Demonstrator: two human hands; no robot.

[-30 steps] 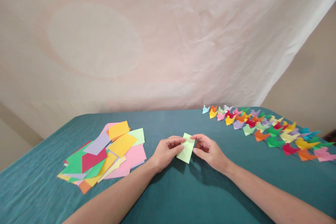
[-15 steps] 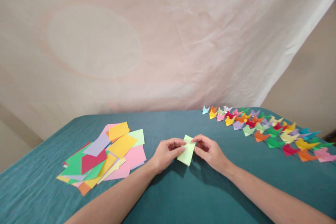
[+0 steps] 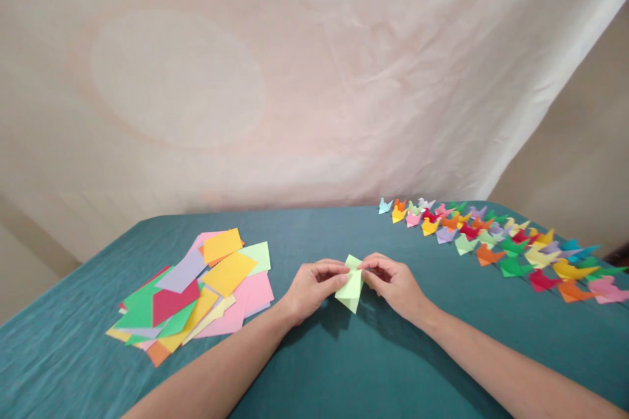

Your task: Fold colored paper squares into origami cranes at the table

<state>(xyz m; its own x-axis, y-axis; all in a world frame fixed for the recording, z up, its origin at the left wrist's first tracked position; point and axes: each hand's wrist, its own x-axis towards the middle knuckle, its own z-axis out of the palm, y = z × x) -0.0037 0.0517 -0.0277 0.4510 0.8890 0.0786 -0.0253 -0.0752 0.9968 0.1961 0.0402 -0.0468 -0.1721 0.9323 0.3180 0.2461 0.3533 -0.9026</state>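
Between both hands, just above the table, is a small pale green folded paper [image 3: 350, 288] with creased flaps and a point toward me. My left hand [image 3: 314, 288] pinches its left edge between thumb and fingers. From the other side, my right hand [image 3: 392, 280] grips the right edge, thumb and fingertips closed on it. The fingers cover parts of the paper's upper half, so some of its folds are hidden.
A loose pile of coloured paper sheets [image 3: 228, 273] lies to the left on the teal tablecloth [image 3: 314, 366]. Rows of folded paper birds [image 3: 489, 255] stand along the right side. Behind the table hangs a pale cloth [image 3: 295, 78].
The green paper looked like a flatter rectangle; now its sides are drawn in and a flap is raised. My right fingers have shifted slightly left over its edge.
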